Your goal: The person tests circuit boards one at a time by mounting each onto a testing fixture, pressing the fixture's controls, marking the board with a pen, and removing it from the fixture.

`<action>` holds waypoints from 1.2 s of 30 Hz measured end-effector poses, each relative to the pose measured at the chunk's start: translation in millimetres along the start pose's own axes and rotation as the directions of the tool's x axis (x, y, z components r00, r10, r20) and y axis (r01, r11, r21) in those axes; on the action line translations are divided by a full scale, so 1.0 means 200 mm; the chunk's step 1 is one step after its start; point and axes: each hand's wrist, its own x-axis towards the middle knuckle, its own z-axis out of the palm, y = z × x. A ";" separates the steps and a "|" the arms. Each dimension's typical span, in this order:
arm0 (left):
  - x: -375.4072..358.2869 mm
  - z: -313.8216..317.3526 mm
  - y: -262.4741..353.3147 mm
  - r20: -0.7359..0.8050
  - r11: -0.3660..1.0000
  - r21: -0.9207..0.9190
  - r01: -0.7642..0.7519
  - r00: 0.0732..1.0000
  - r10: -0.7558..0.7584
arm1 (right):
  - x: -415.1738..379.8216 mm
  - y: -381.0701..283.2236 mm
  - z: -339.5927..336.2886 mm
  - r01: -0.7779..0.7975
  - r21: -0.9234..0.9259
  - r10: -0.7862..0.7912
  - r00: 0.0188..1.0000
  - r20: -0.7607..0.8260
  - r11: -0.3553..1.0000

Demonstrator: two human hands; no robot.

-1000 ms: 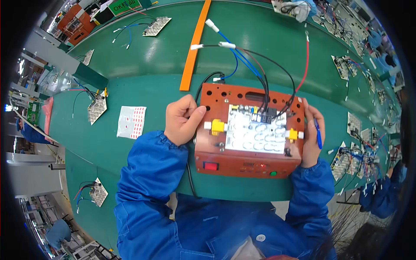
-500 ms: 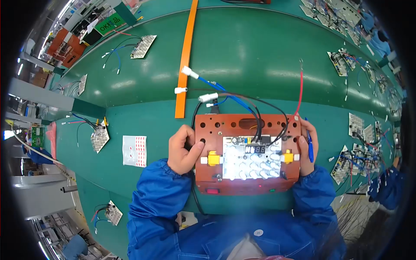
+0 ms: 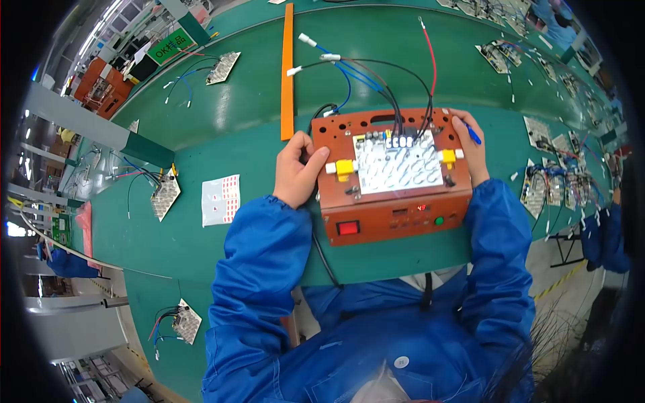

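Note:
An orange-brown box (image 3: 390,221) with a holed top panel sits before me, its front face showing a red switch (image 3: 348,228), a green button (image 3: 439,221) and lit red digits. On its top lies a white circuit board (image 3: 398,171) with a lit digit display, between two yellow clamps (image 3: 344,169). My left hand (image 3: 299,171) grips the box's left edge, thumb on top. Around the right edge closes my right hand (image 3: 473,148), with a blue pen (image 3: 473,133) tucked in its fingers. Blue and black wires (image 3: 363,79) and a red wire (image 3: 431,57) rise from the board.
An orange strip (image 3: 287,80) crosses the green table behind the box. A sheet of red-marked labels (image 3: 221,201) lies to the left, near wired boards (image 3: 165,195). More wired boards (image 3: 552,181) cluster at right. A black cable (image 3: 322,252) runs along the box's left side.
The box now appears higher in view and tilted, with more of its front face showing. The view has shifted too. Both hands keep hold of the box; the board's glare is weaker.

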 end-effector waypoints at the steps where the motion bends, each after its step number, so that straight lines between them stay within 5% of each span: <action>1: 0.00 0.00 0.01 -0.003 1.000 -0.005 0.018 1.000 -0.018 | 0.01 0.01 -0.01 0.012 -0.043 -0.011 1.000 0.012 0.999; 17: 0.02 0.02 0.00 -0.021 0.999 -0.030 0.033 0.999 -0.034 | 0.00 0.03 -0.04 0.124 -0.185 -0.130 0.991 -0.022 0.975; 21: 0.00 0.02 0.03 -0.015 0.996 -0.053 0.068 0.998 -0.069 | -0.06 -0.05 -0.02 0.012 -0.061 -0.011 1.000 0.012 0.998; 36: -0.05 0.06 0.03 -0.067 0.993 -0.111 0.027 0.997 -0.035 | -0.14 -0.11 -0.03 -0.116 -0.045 0.117 0.993 0.029 0.992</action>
